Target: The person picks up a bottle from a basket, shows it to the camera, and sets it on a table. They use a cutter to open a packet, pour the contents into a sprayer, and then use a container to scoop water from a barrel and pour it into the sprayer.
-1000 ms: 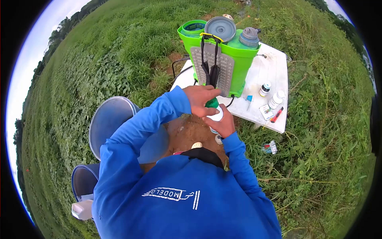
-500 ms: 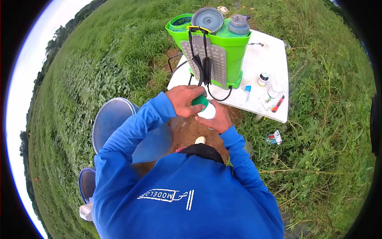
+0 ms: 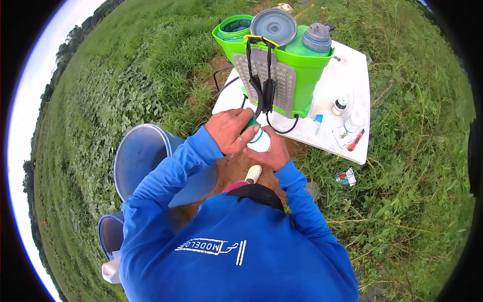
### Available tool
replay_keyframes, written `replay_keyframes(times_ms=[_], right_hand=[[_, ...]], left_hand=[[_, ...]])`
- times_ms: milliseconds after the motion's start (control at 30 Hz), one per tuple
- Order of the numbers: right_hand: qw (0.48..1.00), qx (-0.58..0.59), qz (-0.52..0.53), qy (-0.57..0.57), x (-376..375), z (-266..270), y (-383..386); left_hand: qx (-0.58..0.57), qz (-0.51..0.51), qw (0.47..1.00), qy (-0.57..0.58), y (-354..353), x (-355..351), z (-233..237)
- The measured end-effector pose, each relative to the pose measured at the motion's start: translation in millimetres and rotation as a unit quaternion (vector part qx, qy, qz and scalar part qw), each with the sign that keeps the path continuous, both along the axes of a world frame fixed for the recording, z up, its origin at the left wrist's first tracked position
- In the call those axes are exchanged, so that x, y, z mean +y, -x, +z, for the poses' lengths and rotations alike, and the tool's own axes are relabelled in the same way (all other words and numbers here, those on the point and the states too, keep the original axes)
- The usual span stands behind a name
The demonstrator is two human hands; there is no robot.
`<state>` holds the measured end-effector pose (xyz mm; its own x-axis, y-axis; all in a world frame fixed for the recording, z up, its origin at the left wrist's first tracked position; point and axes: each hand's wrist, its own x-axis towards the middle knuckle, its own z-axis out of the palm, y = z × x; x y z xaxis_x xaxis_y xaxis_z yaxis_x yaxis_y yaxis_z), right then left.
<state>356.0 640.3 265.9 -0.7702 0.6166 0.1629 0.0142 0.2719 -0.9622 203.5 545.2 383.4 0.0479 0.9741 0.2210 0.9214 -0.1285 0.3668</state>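
In front of my chest, both hands are at a white bottle (image 3: 260,143) with green at its top end. My left hand (image 3: 229,132) is closed around the green cap (image 3: 251,124), fingers over it and thumb along its near side. My right hand (image 3: 272,151) grips the body of the bottle from the right. A thin green band shows between cap and bottle; whether the cap is seated cannot be told. Just beyond my hands, a green backpack sprayer (image 3: 314,75) stands on a white table (image 3: 347,70).
On the table lie a dark-capped bottle (image 3: 339,105), a white container (image 3: 353,123), a blue-and-white piece (image 3: 319,121) and a red cutter (image 3: 356,140). A grey lid (image 3: 273,27) rests on the sprayer beside its open tank mouth (image 3: 235,26). Blue barrels (image 3: 141,156) stand at left.
The green cap has tilted and shows less beside my left hand, and the green band on the bottle now shows. My view has shifted slightly. Both hands keep their hold.
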Motion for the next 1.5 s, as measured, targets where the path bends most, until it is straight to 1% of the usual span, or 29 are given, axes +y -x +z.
replay_keyframes(times_ms=[33, 67, 133, 167, 200, 233, 267, 300, 333, 400, 467, 533, 600, 633, 667, 733, 767, 800, 833, 867, 933, 967, 1000, 1067, 1200, 1367, 1400, 1467, 1500], right_hand=[[1.0, 0.013, -0.014, 0.009, 2.0, 0.9, 6.6], [1.0, 0.008, -0.018, 0.005, 7.0, 2.3, 13.9], [0.999, 0.034, -0.021, 0.007, 17.5, 4.3, 27.4], [0.999, 0.045, -0.019, 0.008, 22.1, 4.8, 35.4], [0.999, 0.04, -0.018, 0.005, 28.5, 4.3, 44.1], [0.999, 0.051, -0.007, 0.016, 34.1, 3.2, 51.2], [0.998, 0.062, 0.003, 0.026, 39.4, 1.9, 57.2], [0.998, 0.054, 0.0, 0.008, 45.2, 4.2, 62.7], [0.999, 0.049, 0.003, 0.013, 50.2, 7.7, 67.8], [0.999, 0.051, -0.002, 0.014, 59.4, 6.4, 75.7], [0.999, 0.03, -0.007, 0.034, 65.8, 12.4, 77.8], [1.0, 0.014, -0.012, 0.006, 73.6, 12.5, 76.9], [0.999, 0.01, -0.017, 0.032, 77.3, 15.1, 73.2], [0.999, 0.0, -0.021, 0.04, 80.1, 16.6, 69.2], [0.998, -0.01, -0.024, 0.048, 82.6, 18.2, 66.2], [0.998, 0.003, -0.041, 0.049, 85.3, 18.3, 61.6], [0.997, 0.004, -0.048, 0.055, 86.4, 20.3, 58.3], [0.997, 0.004, -0.056, 0.062, 86.5, 22.8, 55.0], [0.994, 0.0, -0.067, 0.083, 86.0, 23.7, 51.5], [0.993, -0.007, -0.076, 0.089, 85.9, 24.8, 47.3], [0.989, -0.008, -0.107, 0.099, 83.8, 28.3, 41.8], [0.989, -0.002, -0.109, 0.101, 82.8, 23.0, 36.4], [0.988, -0.015, -0.116, 0.098, 84.2, 19.5, 32.7], [0.987, -0.027, -0.122, 0.096, 82.4, 13.5, 24.8], [0.982, -0.053, -0.143, 0.114, 79.6, 11.1, 9.5], [0.98, -0.036, -0.149, 0.124, 77.0, 2.7, -0.6], [0.978, -0.031, -0.154, 0.138, 75.9, 1.7, -1.7], [0.978, -0.026, -0.153, 0.141, 75.5, 1.3, -4.0], [0.977, -0.021, -0.153, 0.144, 75.7, 1.4, -4.4]], left_hand=[[-0.015, 0.045, 0.998, -0.032, 7.5, 5.1, -6.6], [-0.02, 0.041, 0.998, -0.036, 16.3, 11.7, -9.6], [-0.225, 0.079, 0.97, -0.05, 33.0, 24.9, -18.6], [-0.232, 0.08, 0.968, -0.051, 42.2, 29.8, -26.9], [-0.402, 0.09, 0.911, -0.015, 53.0, 36.0, -35.9], [-0.558, 0.097, 0.824, 0.024, 63.1, 41.7, -43.4], [-0.695, 0.1, 0.709, 0.063, 72.8, 47.3, -49.7], [-0.769, 0.056, 0.631, 0.08, 84.2, 51.7, -48.2], [-0.802, 0.003, 0.593, 0.074, 100.6, 58.4, -54.9], [-0.85, -0.008, 0.521, 0.072, 132.1, 65.7, -51.2], [-0.874, -0.001, 0.481, 0.069, 166.2, 69.2, -37.4], [-0.869, -0.044, 0.492, 0.033, 202.5, 80.2, -25.3], [-0.823, -0.05, 0.565, 0.012, 234.8, 96.4, -1.9], [-0.793, -0.02, 0.608, 0.003, 246.0, 106.9, 13.6], [-0.71, -0.027, 0.703, -0.002, 261.7, 122.1, 26.5], [-0.59, -0.052, 0.804, 0.046, 281.0, 155.8, 56.3], [-0.587, -0.054, 0.806, 0.045, 279.7, 170.7, 72.3], [-0.343, -0.086, 0.934, 0.046, 272.8, 187.0, 88.4], [-0.072, -0.111, 0.99, 0.043, 268.0, 202.7, 98.6], [-0.067, -0.112, 0.991, 0.043, 267.9, 217.1, 97.9], [0.16, -0.161, 0.972, 0.063, 266.5, 243.6, 89.2], [0.16, -0.148, 0.965, 0.148, 262.6, 254.3, 89.7], [0.167, -0.149, 0.963, 0.147, 257.4, 263.1, 91.1], [0.225, -0.115, 0.939, 0.234, 246.1, 273.0, 89.4], [0.195, -0.089, 0.942, 0.257, 236.1, 279.1, 81.1], [0.03, -0.129, 0.98, 0.151, 249.2, 260.9, 74.2], [0.031, -0.129, 0.979, 0.152, 247.2, 254.3, 75.2], [-0.066, -0.061, 0.993, 0.075, 241.6, 239.4, 78.2], [-0.073, -0.042, 0.995, 0.049, 241.5, 234.1, 73.8]])
